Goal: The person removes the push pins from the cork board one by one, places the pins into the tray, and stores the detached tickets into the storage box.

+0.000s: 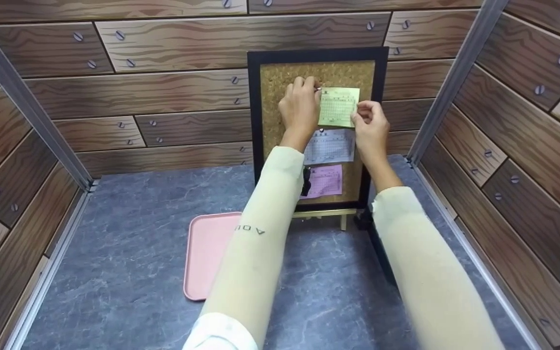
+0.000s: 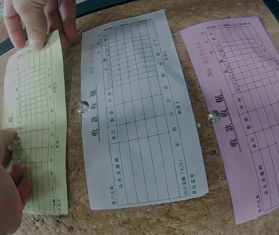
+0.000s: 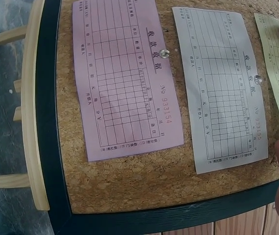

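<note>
A yellow-green receipt slip [image 1: 339,107] lies against the upper part of a framed cork board [image 1: 280,73]. My left hand [image 1: 301,109] is at the slip's left edge, fingers curled, pinching a small pin-like thing [image 1: 318,89] near its top left corner; most of that thing is hidden. The right hand [image 1: 372,129] pinches the slip's right edge, its thumb in front in the left wrist view. Below hang a white receipt slip [image 2: 142,112] with a clear pushpin [image 2: 82,106] and a pink receipt slip [image 3: 125,83] with another clear pushpin [image 3: 164,54].
The board stands upright on a light wooden easel [image 1: 343,221] on a dark marbled tabletop [image 1: 129,233]. A pink tray [image 1: 207,253] lies left of it, partly behind the left sleeve. Something dark [image 1: 381,248] shows beside the right sleeve. Wood-patterned walls [image 1: 178,92] enclose the space.
</note>
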### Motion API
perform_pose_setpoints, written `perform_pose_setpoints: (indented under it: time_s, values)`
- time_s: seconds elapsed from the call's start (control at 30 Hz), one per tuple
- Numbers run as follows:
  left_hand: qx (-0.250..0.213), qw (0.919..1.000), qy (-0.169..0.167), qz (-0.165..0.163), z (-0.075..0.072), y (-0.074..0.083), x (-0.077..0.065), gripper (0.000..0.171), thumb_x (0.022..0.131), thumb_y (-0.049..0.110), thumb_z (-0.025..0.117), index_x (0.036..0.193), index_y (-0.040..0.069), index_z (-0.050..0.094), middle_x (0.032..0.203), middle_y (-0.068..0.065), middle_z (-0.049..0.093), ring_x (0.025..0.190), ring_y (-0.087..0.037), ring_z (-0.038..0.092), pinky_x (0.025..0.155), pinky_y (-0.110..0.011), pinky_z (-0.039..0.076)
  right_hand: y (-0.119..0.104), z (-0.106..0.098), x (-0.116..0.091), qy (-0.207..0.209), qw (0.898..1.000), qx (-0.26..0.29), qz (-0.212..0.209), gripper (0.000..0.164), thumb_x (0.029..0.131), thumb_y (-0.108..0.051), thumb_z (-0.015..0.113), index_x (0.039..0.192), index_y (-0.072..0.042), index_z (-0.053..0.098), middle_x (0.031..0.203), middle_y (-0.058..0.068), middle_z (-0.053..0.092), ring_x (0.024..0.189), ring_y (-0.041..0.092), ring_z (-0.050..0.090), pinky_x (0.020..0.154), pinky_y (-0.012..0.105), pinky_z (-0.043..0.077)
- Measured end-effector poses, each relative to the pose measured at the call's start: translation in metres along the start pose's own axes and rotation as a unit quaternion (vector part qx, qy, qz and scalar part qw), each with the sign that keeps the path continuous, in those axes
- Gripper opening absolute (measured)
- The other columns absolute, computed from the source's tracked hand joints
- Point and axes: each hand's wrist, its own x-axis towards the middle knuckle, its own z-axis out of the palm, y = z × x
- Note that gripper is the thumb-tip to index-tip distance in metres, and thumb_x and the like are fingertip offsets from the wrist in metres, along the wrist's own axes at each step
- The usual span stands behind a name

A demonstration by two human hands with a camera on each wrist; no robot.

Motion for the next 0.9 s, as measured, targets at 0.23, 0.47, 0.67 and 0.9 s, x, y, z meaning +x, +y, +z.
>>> perform_pose_setpoints:
  time_s: [0.23, 0.47, 0.67, 0.9]
  values:
    - [-0.012, 0.9999, -0.003, -0.001, 0.000, 0.000, 0.001, 0.015, 0.098, 0.037, 0.063, 0.107, 0.026, 0.068, 0.108, 0.007, 0.066, 0.098, -0.014, 0.063, 0.072, -0.034, 0.055, -0.026, -0.003, -0.011, -0.013, 1.000, 0.010, -0.003, 0.025, 0.092, 0.011, 0.059, 0.116, 0.016, 0.058, 0.113, 0.034, 0.064, 0.101, 0.028, 0.061, 0.085, 0.022, 0.047]
    - [-0.017, 0.9998, -0.011, -0.002, -0.001, 0.000, -0.001, 0.017, 0.098, 0.038, 0.063, 0.111, 0.028, 0.069, 0.112, 0.008, 0.065, 0.099, -0.013, 0.063, 0.073, -0.034, 0.054, -0.027, -0.004, -0.011, -0.021, 1.000, -0.007, -0.001, 0.025, 0.093, 0.008, 0.059, 0.117, 0.015, 0.060, 0.115, 0.031, 0.065, 0.102, 0.025, 0.062, 0.089, 0.023, 0.049]
    - [-0.021, 0.9997, -0.010, 0.000, 0.001, 0.000, 0.000, 0.017, 0.098, 0.038, 0.062, 0.110, 0.029, 0.069, 0.111, 0.008, 0.065, 0.099, -0.014, 0.063, 0.073, -0.035, 0.054, -0.018, -0.003, -0.008, -0.022, 1.000, 0.001, -0.004, 0.026, 0.094, 0.009, 0.059, 0.119, 0.016, 0.061, 0.117, 0.033, 0.064, 0.105, 0.030, 0.061, 0.091, 0.025, 0.048]
    - [-0.021, 0.9997, -0.012, -0.002, -0.001, 0.000, 0.000, 0.016, 0.099, 0.038, 0.062, 0.110, 0.028, 0.068, 0.111, 0.008, 0.064, 0.099, -0.013, 0.062, 0.072, -0.033, 0.054, 0.011, -0.002, 0.004, -0.018, 1.000, 0.009, -0.008, 0.026, 0.094, 0.005, 0.063, 0.118, 0.007, 0.068, 0.114, 0.023, 0.069, 0.098, 0.020, 0.062, 0.085, 0.021, 0.048]
